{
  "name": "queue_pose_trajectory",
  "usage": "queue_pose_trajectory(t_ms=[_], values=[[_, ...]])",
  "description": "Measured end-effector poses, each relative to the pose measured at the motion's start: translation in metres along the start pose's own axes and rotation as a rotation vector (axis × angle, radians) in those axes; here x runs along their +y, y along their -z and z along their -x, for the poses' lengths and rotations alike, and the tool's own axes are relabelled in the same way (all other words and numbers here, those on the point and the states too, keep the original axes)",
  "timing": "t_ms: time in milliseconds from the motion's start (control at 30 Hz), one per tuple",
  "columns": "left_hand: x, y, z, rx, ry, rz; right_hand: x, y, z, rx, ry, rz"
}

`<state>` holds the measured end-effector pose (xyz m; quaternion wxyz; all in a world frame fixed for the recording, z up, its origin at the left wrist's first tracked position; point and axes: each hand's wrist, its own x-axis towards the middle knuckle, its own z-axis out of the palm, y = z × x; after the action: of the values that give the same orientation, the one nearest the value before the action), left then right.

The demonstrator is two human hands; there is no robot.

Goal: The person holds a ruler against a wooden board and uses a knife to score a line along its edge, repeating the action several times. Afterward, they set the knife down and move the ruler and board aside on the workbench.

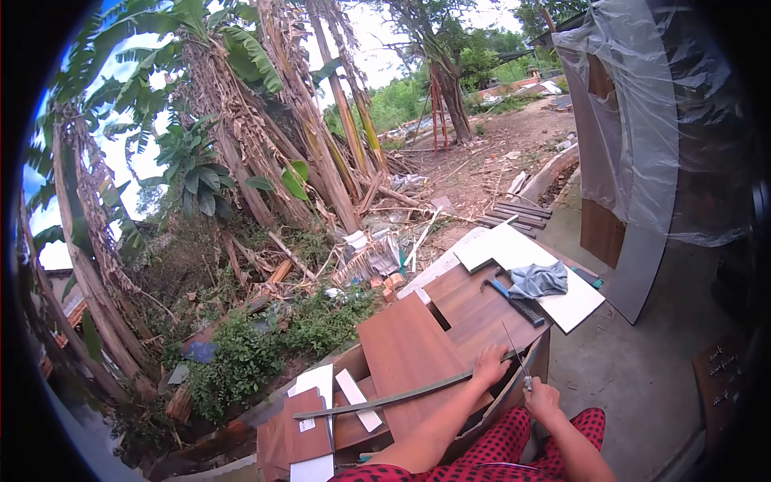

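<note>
My left hand (491,365) presses on the right end of a long, thin grey strip (393,398), its fingers bent over it. The strip lies across a brown wooden panel (418,361) and smaller boards to the left. Just to the right, my right hand (541,398) is closed round the handle of a thin-bladed tool (516,353). Its narrow blade points up and away, beside the strip's end. Whether the blade touches the strip, I cannot tell.
A hammer (518,304) with a blue and black handle lies beyond my hands. A grey cloth (539,280) rests on a white board (578,305). Plastic-covered panels (626,120) stand at right; banana plants (241,120) grow at left.
</note>
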<state>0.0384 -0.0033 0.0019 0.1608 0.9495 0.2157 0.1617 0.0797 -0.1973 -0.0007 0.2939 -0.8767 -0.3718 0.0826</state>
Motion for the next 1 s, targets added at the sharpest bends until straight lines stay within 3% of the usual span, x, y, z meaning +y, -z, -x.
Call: queue_pose_trajectory(t_ms=[500, 800, 1000], values=[[-0.007, -0.004, -0.002, 0.012, -0.037, 0.025, -0.007, -0.016, -0.044, 0.024, -0.012, 0.067], [-0.010, -0.009, -0.004, -0.022, -0.009, 0.020, 0.020, 0.001, 0.034, -0.005, -0.048, 0.076], [-0.009, -0.008, -0.002, 0.012, -0.044, 0.018, -0.004, 0.004, -0.001, -0.035, -0.067, 0.090]])
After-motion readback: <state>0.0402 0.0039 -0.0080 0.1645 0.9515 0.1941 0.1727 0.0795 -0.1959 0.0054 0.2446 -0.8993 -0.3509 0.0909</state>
